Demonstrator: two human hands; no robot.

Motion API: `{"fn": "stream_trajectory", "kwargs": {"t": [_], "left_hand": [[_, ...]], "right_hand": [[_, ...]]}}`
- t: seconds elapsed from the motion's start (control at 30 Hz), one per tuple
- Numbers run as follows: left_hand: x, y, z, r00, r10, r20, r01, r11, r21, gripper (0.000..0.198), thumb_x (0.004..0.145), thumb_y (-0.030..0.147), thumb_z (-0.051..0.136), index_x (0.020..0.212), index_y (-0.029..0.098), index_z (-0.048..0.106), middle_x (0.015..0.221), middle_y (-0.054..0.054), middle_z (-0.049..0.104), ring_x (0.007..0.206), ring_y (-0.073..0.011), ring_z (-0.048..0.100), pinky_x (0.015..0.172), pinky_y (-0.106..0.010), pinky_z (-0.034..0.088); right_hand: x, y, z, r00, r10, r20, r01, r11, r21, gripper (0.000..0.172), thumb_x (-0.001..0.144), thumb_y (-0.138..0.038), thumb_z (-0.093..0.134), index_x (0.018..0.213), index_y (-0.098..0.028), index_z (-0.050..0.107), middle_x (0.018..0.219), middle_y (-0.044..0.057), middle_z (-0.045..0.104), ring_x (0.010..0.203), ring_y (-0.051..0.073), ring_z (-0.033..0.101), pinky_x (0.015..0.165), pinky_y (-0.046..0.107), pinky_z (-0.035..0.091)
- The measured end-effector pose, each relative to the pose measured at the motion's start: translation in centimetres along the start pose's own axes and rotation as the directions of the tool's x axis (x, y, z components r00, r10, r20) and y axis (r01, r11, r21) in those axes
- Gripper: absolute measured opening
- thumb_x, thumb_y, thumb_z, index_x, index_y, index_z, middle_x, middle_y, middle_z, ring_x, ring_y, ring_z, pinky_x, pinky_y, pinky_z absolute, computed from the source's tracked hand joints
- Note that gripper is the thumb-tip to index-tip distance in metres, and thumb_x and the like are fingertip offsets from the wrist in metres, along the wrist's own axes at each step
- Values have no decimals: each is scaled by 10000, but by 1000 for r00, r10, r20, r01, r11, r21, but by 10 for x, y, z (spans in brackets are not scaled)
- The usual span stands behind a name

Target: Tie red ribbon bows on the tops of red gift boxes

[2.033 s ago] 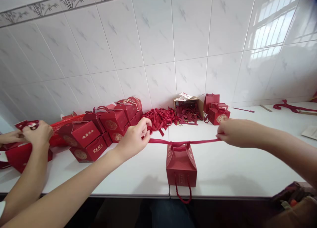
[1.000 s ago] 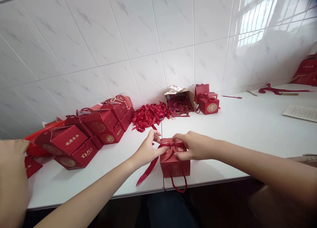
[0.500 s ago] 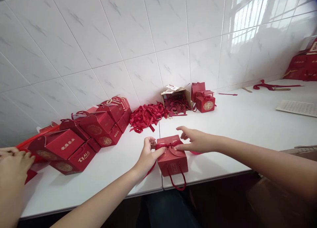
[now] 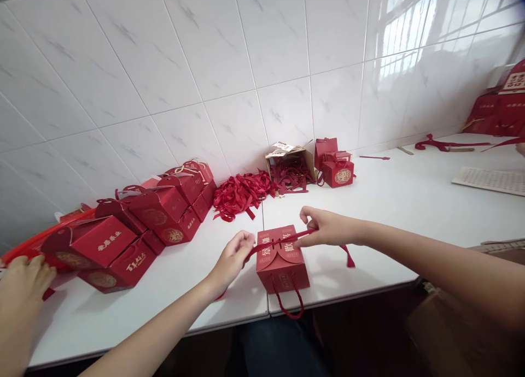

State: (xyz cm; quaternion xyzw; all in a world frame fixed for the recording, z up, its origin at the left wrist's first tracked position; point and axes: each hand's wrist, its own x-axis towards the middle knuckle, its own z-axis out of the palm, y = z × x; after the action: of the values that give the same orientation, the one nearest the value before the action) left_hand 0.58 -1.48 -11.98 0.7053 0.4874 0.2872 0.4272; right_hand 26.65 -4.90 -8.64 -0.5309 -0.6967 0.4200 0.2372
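A small red gift box (image 4: 283, 265) with pale lettering stands at the table's front edge, its rope handle hanging over the edge. A red ribbon (image 4: 283, 241) runs through slots in the box's closed top. To the left of the box, my left hand (image 4: 233, 257) is closed on one side of the ribbon. My right hand (image 4: 324, 227) pinches the other side, just right of the lid, and a loose ribbon end hangs beyond it. Between the two hands the ribbon is stretched across the top.
Stacked red boxes (image 4: 159, 210) line the left side. A heap of red ribbons (image 4: 241, 194) lies by the wall beside an open carton (image 4: 307, 161) of ribbons. Another person's hand (image 4: 27, 278) is at far left. Small red boxes (image 4: 338, 169) and a printed sheet (image 4: 488, 179) are toward the right.
My hands have moved apart from the middle of the lid, drawing the ribbon out to both sides. More of the lid's lettering shows. A ribbon end now shows at the right.
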Motion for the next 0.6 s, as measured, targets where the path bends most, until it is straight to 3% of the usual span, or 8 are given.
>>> {"fn": "stream_trajectory", "kwargs": {"t": [0.07, 0.17, 0.27, 0.33, 0.43, 0.5, 0.53, 0.6], "left_hand": [[4, -2, -10, 986, -139, 95, 136, 990, 35, 376, 825, 573, 404, 806, 200, 450, 584, 74, 359, 484, -68, 291, 442, -184, 188], [9, -2, -27, 925, -276, 260, 252, 960, 122, 371, 675, 506, 645, 785, 161, 560, 543, 64, 428, 427, -48, 259, 412, -192, 123], [8, 4, -36, 813, -325, 484, 281, 946, 163, 325, 605, 422, 736, 715, 131, 642, 504, 59, 419, 408, -36, 248, 403, -200, 118], [4, 13, -34, 795, -253, 552, 260, 963, 68, 310, 663, 434, 700, 697, 128, 663, 490, 62, 383, 405, -30, 217, 402, -204, 111], [-6, 29, -20, 915, -74, 397, 163, 967, -194, 366, 783, 487, 578, 812, 139, 690, 573, 47, 406, 420, -25, 179, 399, -203, 120], [-13, 40, -7, 974, 13, 227, 46, 967, -252, 364, 827, 471, 535, 922, 157, 692, 635, 36, 430, 439, -32, 197, 403, -199, 170], [-15, 43, 0, 986, 60, 154, -24, 974, -225, 337, 835, 439, 538, 949, 162, 693, 648, 32, 440, 453, -40, 225, 415, -197, 214], [-19, 47, 13, 983, 181, 38, -177, 981, -85, 252, 840, 342, 547, 940, 172, 704, 659, 26, 448, 497, -63, 302, 470, -202, 304]], "right_hand": [[-2, -1, -6, 995, -77, 63, 82, 993, -83, 241, 698, -297, 616, 638, -199, 404, 530, -84, 349, 487, 70, 320, 443, 205, 258], [-3, -2, -8, 995, -42, 89, 65, 959, -276, 227, 688, -218, 561, 503, -182, 434, 490, -47, 419, 467, 83, 367, 445, 225, 273], [1, -4, 1, 982, -91, -166, -12, 844, -535, 245, 698, -205, 577, 462, -166, 520, 526, 10, 501, 475, 109, 416, 459, 252, 290], [4, -5, 9, 914, -254, -318, 0, 780, -625, 308, 763, -234, 568, 467, -148, 580, 593, 41, 518, 491, 107, 424, 495, 260, 321], [3, -8, 19, 774, -494, -396, 203, 786, -584, 257, 802, -229, 582, 584, -142, 686, 711, 51, 545, 559, 104, 473, 570, 248, 380], [1, -11, 23, 710, -548, -441, 335, 815, -473, 170, 779, -195, 614, 647, -166, 717, 724, 33, 552, 595, 107, 494, 569, 233, 392], [0, -13, 24, 704, -541, -460, 375, 833, -406, 151, 768, -181, 621, 653, -178, 720, 718, 24, 555, 601, 107, 498, 559, 228, 392], [-2, -16, 27, 736, -484, -474, 403, 875, -267, 162, 755, -165, 619, 623, -186, 711, 701, 12, 561, 595, 105, 503, 540, 224, 392]]}}
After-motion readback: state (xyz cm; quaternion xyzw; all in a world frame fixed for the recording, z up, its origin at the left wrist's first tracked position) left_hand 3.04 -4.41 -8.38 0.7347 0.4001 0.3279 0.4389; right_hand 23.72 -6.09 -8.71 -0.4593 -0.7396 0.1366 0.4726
